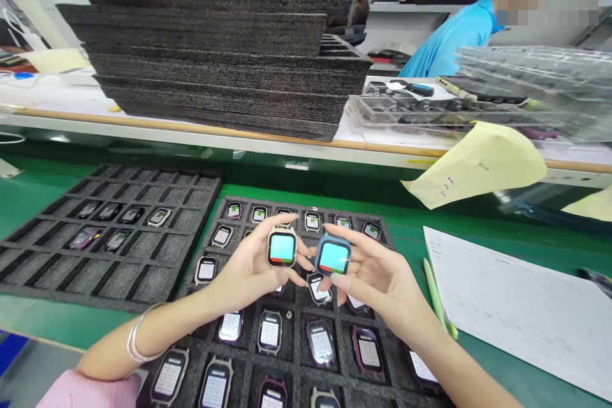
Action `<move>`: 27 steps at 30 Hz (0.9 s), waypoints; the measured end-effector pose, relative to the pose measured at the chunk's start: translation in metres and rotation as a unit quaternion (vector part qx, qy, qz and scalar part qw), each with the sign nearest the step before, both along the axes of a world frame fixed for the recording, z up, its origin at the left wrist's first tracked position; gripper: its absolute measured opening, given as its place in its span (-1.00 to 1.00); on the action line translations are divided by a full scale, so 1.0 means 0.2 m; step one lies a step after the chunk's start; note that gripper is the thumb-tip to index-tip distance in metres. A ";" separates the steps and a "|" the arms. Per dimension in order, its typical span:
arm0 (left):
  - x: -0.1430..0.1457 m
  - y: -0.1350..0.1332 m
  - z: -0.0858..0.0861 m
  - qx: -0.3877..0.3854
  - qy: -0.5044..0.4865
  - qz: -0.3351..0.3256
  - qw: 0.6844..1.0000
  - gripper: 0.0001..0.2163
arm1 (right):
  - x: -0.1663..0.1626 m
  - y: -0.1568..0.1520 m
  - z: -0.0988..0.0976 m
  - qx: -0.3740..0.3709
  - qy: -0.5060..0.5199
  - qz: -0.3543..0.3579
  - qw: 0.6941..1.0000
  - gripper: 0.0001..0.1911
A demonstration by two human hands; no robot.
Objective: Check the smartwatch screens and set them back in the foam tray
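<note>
My left hand (261,255) is closed around a light-coloured smartwatch (282,247) without a strap. Its lit screen is cyan with a red and green band along the bottom. Beside it, my right hand (377,274) grips a blue smartwatch (333,257) whose screen shows similar colours. Both watches face me, a small gap between them, above a black foam tray (291,357). Several more strapless watches lie in that tray's compartments, many with white lit screens, among them a purple-framed watch (320,342) and a silver watch (270,333).
A second foam tray (162,255) with several watches lies at the left. Stacked black foam sheets (215,57) stand on the shelf behind, near clear plastic trays (540,89). White paper (516,306) and a green pen (437,299) lie right. A person in a blue shirt (449,35) is beyond.
</note>
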State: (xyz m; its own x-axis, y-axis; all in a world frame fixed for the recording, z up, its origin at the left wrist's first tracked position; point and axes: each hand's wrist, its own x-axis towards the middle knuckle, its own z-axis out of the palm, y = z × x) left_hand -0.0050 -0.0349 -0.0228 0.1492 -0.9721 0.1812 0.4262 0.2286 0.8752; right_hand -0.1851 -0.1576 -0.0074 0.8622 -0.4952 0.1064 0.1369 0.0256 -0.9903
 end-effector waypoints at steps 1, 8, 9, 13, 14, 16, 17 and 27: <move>0.00 0.00 0.00 0.004 -0.004 0.002 1.000 -0.41 | 0.00 0.00 0.00 -0.002 -0.004 0.007 1.000 -0.47; 0.00 0.00 0.00 0.023 -0.019 0.008 1.000 -0.46 | 0.00 -0.02 -0.02 -0.024 0.013 0.021 0.999 -0.41; 0.00 0.00 -0.01 0.023 -0.023 0.006 0.999 -0.42 | 0.00 -0.03 -0.02 -0.033 0.024 0.020 0.999 -0.37; 0.02 -0.01 -0.06 0.047 -0.036 -0.022 0.998 -0.29 | 0.04 -0.10 -0.12 -0.134 0.125 0.034 0.982 -0.28; 0.04 -0.02 -0.08 0.059 -0.051 -0.028 0.997 -0.30 | 0.05 -0.13 -0.16 -0.194 0.159 0.033 0.968 -0.30; 0.07 -0.06 -0.13 0.079 -0.122 -0.027 0.989 -0.37 | 0.09 -0.19 -0.23 -0.340 0.214 0.018 0.916 -0.36; 0.10 -0.08 -0.16 0.086 -0.198 -0.019 0.976 -0.40 | 0.10 -0.21 -0.26 -0.406 0.232 0.011 0.884 -0.39; 0.25 -0.28 -0.38 0.070 -0.651 0.026 0.756 -0.61 | 0.07 -0.32 -0.29 -0.552 0.274 0.073 0.784 -0.42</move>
State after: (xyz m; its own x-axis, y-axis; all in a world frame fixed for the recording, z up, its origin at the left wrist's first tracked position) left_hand 0.0443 -0.0914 -0.0989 -0.0280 -0.9942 0.1038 -0.8225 0.0819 0.5628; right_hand -0.1719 -0.2225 -0.0657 0.9671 -0.2545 -0.0052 -0.2420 -0.9132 -0.3279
